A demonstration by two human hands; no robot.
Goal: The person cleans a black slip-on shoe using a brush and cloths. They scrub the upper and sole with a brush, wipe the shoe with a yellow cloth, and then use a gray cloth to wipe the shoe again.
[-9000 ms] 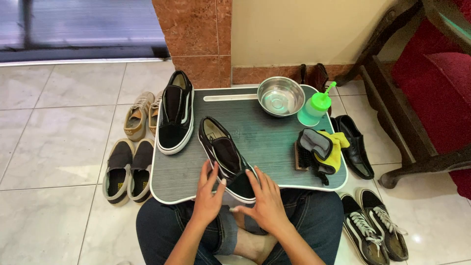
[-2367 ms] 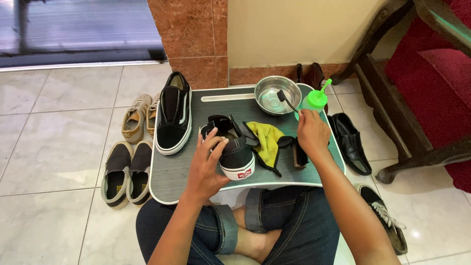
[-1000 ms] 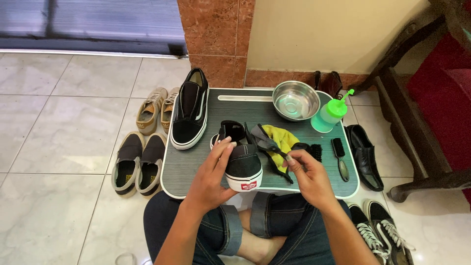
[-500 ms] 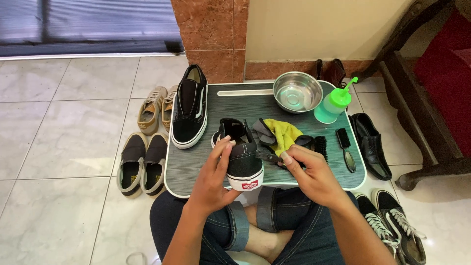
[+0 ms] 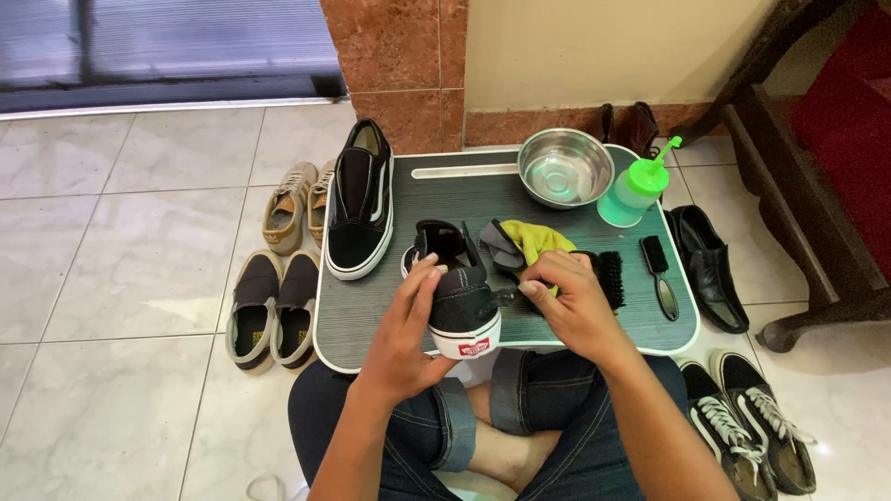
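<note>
A black low sneaker with a white sole stands on the dark lap tray, heel toward me. My left hand grips its heel and left side. My right hand rests just right of the sneaker, fingers curled on a yellow and grey cloth, fingertips against the shoe's side. A black brush lies right behind that hand. The matching black sneaker lies on the tray's left part.
A steel bowl, a green squeeze bottle and a slim black brush are on the tray's right half. Tan shoes and grey slip-ons lie left; a black leather shoe, laced sneakers and a wooden chair right.
My right hand came back from the bowl and bottle to the cloth beside the sneaker. The slim brush now lies on the tray. My left hand has kept hold of the shoe.
</note>
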